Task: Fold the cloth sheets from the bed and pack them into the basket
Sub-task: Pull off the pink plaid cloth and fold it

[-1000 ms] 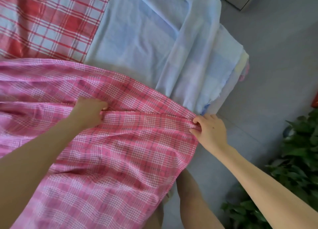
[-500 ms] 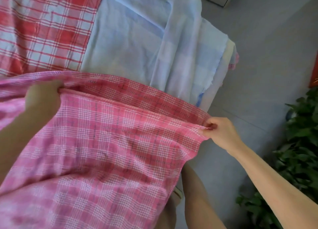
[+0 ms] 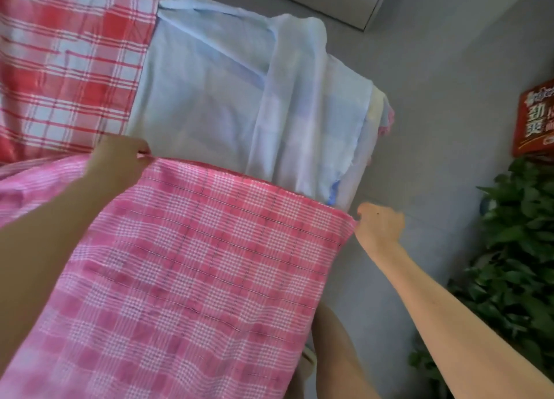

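Both hands pinch the pink checked sheet's (image 3: 209,264) top edge: left hand (image 3: 115,166) at one corner, right hand (image 3: 379,228) at the other, stretching it above the bed's pale blue sheet (image 3: 209,99). Far right, a red box (image 3: 535,120) bears white Chinese characters including "劲爽".

Readable only on red box (image 3: 536,120) at right edge: large white Chinese characters 劲爽 (rest of print cut off or too blurred). Nothing legible elsewhere.
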### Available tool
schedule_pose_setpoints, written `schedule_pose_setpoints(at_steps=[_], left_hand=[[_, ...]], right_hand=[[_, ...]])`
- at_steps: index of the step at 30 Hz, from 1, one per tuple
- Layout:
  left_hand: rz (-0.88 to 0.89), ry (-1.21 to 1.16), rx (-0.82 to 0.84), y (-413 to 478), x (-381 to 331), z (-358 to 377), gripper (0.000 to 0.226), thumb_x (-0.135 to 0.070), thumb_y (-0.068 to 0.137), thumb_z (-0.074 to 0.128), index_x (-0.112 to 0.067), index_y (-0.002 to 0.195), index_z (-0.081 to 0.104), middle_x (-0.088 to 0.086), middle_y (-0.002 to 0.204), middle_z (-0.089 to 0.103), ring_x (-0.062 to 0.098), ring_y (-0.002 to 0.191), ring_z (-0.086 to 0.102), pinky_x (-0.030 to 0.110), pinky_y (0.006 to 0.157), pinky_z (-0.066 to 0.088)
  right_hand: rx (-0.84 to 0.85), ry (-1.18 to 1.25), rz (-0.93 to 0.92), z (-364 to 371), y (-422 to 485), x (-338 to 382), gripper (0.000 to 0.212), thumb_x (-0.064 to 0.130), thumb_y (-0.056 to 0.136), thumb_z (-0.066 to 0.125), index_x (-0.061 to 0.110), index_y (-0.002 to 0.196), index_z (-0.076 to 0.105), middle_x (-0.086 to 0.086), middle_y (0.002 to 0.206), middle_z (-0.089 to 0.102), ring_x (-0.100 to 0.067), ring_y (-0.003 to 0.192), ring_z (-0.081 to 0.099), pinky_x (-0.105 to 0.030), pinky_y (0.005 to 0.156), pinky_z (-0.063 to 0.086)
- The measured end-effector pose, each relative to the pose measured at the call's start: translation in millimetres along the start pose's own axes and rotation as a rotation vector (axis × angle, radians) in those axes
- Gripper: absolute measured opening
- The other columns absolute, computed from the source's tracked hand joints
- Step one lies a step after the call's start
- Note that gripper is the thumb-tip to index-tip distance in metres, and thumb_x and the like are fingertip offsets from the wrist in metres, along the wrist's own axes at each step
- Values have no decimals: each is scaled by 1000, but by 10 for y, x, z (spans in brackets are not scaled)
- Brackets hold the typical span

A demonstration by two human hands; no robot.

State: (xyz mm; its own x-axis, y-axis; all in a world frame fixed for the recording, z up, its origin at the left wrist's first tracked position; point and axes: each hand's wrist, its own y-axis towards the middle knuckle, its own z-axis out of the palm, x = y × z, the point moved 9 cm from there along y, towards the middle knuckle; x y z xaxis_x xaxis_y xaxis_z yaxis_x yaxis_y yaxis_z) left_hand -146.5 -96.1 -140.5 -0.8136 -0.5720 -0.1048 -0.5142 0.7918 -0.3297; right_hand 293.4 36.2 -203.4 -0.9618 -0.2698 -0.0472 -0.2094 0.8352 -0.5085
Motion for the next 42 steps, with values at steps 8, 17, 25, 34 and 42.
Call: schedule_pose_setpoints(at_steps=[8,17,25,34,42], left_hand=[[-4,362,207,-251,368,112,31,-48,91,51,-33,115,63,-2,106,69,23,98,64,31,79,53],[-81,363,324,-582,1293,-149,34,-18,77,55,-27,107,68,-2,92,71,20,92,66,28,77,52],[-589,-307,258,-960,2777,-135,30,-15,83,48,-23,103,69,1,103,67,21,92,62,29,79,51],[-1070,-447,-108,-1076,4223,-106,34,-40,93,46,-10,81,55,4,75,59,24,72,59,27,52,40],[-1390,-745,-574,-1850,4746,101,7,-1,77,52,-7,81,54,-2,63,53,23,64,53,26,48,32]], right_hand=[[-252,76,-718,-757,-547,2236,30,-1,49,83,11,72,68,-1,62,62,-24,58,58,-32,56,44],[17,32,-1133,-800,-999,4551,25,22,95,51,12,116,60,-7,110,66,-27,105,59,-37,89,46],[23,100,-1156,-739,-1071,6043,12,10,90,53,9,100,60,-8,100,65,-29,98,60,-34,74,43],[186,5,-1212,-411,-1312,7421,18,28,92,56,11,94,61,-6,92,66,-28,92,62,-31,70,41],[119,-411,-1304,34,-1891,7660,19,7,92,50,14,105,62,-8,111,66,-27,105,62,-31,78,45]])
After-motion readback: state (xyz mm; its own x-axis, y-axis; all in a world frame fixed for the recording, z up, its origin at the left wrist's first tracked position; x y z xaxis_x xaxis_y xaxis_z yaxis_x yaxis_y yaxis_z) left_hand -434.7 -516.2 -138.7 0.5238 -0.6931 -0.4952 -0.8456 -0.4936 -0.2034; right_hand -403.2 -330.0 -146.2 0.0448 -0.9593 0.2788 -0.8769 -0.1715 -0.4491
